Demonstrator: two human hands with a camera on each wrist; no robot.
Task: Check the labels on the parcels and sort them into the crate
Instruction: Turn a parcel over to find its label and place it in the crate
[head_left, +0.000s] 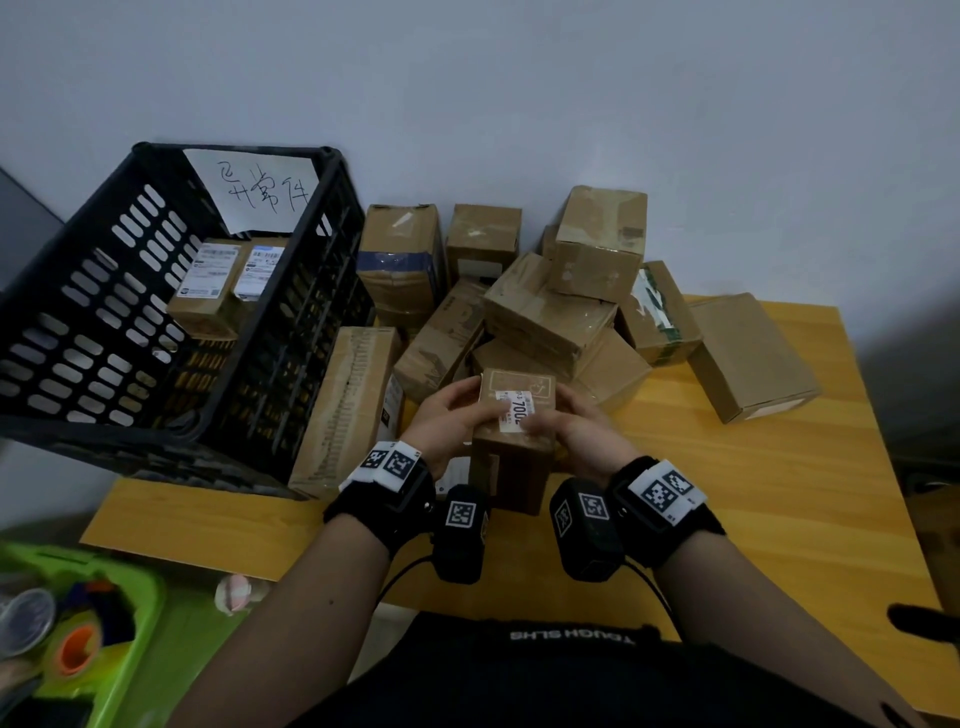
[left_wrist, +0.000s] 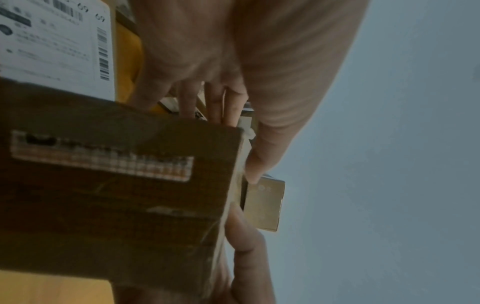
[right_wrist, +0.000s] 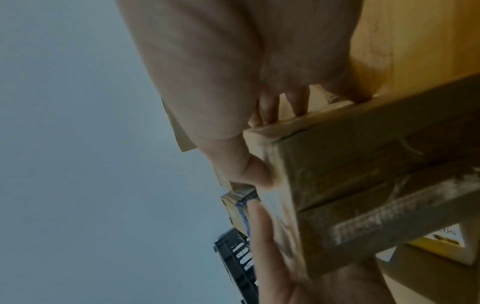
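Gripping parcel (head_left: 514, 421), both hands (head_left: 452, 415) curled

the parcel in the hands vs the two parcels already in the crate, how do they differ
The held parcel is gripped by the left hand and right hand above the table; the two crated parcels rest inside the black crate. The held parcel's label is small and partly covered by fingers; the crated parcels' labels are larger and fully exposed. All are brown cardboard with white labels facing up.
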